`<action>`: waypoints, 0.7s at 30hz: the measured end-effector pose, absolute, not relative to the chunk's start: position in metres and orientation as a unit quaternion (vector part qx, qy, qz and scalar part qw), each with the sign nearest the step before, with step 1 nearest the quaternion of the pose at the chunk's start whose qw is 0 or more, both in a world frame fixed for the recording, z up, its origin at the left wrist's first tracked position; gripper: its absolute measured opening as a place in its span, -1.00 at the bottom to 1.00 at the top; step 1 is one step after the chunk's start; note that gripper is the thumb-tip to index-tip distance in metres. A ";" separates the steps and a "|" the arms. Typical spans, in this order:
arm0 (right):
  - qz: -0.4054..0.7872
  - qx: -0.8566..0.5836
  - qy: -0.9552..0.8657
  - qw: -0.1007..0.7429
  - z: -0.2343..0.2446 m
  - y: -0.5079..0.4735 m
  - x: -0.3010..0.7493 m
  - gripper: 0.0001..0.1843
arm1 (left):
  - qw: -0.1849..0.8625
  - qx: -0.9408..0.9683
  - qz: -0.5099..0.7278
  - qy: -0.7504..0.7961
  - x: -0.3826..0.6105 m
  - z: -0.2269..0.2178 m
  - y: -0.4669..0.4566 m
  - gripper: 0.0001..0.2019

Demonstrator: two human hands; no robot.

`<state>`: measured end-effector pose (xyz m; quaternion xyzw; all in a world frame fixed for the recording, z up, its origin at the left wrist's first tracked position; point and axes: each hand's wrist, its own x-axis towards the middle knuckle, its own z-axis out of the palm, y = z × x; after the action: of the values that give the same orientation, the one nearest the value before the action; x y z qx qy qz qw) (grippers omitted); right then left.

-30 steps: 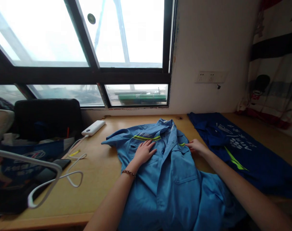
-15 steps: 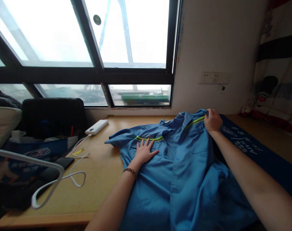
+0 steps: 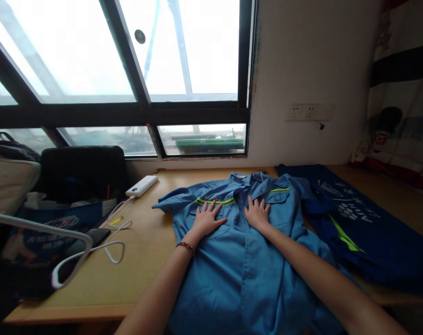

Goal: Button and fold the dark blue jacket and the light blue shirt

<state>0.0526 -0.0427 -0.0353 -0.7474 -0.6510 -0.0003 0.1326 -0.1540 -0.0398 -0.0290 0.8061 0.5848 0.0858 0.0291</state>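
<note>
A light blue work shirt with yellow-green stripes lies front up on the wooden table, collar toward the window. My left hand lies flat with fingers spread on the shirt's left chest, below the stripe. My right hand lies flat and open on the right chest, just beside the button line. Neither hand holds anything.
A dark blue garment with white print lies at the right, partly under the shirt's sleeve. A white power bank with a looping cable sits at the left, near a black bag, a phone and a white curved bar.
My right hand let go of the shirt's right shoulder, which it had pulled out to the right, and came back to rest flat on the chest. The left hand stayed put.
</note>
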 end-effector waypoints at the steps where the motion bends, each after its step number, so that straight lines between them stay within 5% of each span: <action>1: 0.003 -0.738 -0.664 0.125 -0.036 -0.047 0.051 -0.46 | 0.030 0.808 0.083 0.582 -0.155 -0.028 -0.040 -0.29; 15: 0.062 -0.596 -0.786 0.150 -0.017 -0.118 0.082 -0.58 | 0.039 0.827 0.094 0.553 -0.166 -0.015 -0.053 -0.37; 21: 0.174 -0.745 -0.526 0.372 -0.012 -0.039 0.071 -0.43 | 0.012 0.770 0.190 0.609 -0.097 -0.003 -0.015 -0.50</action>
<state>0.0710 -0.0388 -0.0118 -0.7451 -0.5256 0.1736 0.3721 -0.0965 -0.0151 -0.0028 0.7698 0.6091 0.1905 0.0121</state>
